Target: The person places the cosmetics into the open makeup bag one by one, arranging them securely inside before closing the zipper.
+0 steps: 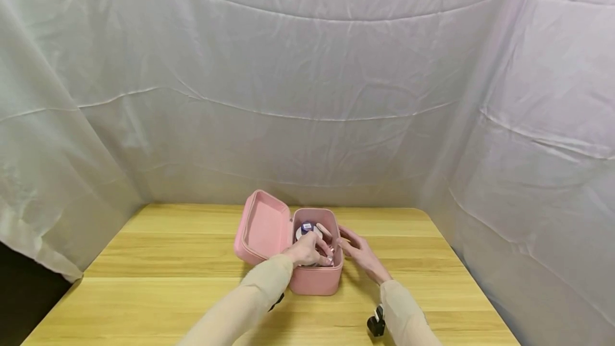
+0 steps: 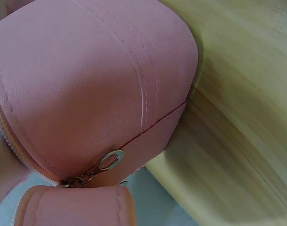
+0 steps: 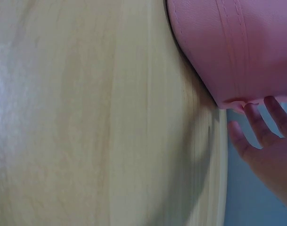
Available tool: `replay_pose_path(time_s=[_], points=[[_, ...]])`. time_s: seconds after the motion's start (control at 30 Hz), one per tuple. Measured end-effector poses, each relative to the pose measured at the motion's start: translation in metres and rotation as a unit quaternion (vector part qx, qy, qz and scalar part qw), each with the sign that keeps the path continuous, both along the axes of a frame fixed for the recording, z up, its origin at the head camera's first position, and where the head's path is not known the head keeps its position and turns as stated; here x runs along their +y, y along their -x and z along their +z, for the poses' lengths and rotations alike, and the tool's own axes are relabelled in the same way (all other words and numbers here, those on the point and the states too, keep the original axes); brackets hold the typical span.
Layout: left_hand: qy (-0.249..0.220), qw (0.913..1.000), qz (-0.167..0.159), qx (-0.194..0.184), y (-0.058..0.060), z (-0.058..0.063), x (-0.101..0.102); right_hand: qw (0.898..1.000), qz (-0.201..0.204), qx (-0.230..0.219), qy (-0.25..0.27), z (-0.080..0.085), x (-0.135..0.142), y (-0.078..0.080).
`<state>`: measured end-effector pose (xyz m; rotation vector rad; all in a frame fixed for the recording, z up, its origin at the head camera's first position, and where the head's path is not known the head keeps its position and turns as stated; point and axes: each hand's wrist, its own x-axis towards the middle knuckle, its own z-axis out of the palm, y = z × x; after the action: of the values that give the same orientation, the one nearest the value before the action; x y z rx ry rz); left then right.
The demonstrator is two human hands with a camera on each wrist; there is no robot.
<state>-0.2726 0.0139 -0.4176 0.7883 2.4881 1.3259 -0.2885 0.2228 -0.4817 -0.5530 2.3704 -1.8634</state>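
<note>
A pink zippered cosmetic case (image 1: pixel 314 282) stands on the table with its lid (image 1: pixel 266 226) swung open to the left. My left hand (image 1: pixel 306 251) reaches into the case with bent fingers, its fingertips among small items near the front right inside; I cannot tell whether they pinch one. Behind that hand lie a dark blue-capped item (image 1: pixel 307 226) and a pale pink one (image 1: pixel 324 229). My right hand (image 1: pixel 361 254) touches the right side of the case with its fingers extended. In the left wrist view a zipper pull (image 2: pixel 111 160) hangs from the case's edge, and the left hand is mostly hidden.
The case stands on a light wooden table (image 1: pixel 158 292). Pale grey cloth (image 1: pixel 307 95) hangs behind the table and along both sides. A black device (image 1: pixel 376 322) is at the right wrist. The table's back edge runs behind the case.
</note>
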Motion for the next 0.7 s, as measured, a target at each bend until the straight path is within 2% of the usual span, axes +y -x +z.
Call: replay_pose_path(time_s=[0.27, 0.7], points=[[0.025, 0.9984, -0.016, 0.048, -0.0008, -0.0021, 0.0008, 1.0, -0.001, -0.003, -0.001, -0.0005, 0.0, 0.0008], [0.011, 0.9997, -0.01, 0.02, -0.0028, 0.0035, -0.0038, 1.0, 0.001, -0.002, 0.0, 0.0, -0.0006, 0.0]])
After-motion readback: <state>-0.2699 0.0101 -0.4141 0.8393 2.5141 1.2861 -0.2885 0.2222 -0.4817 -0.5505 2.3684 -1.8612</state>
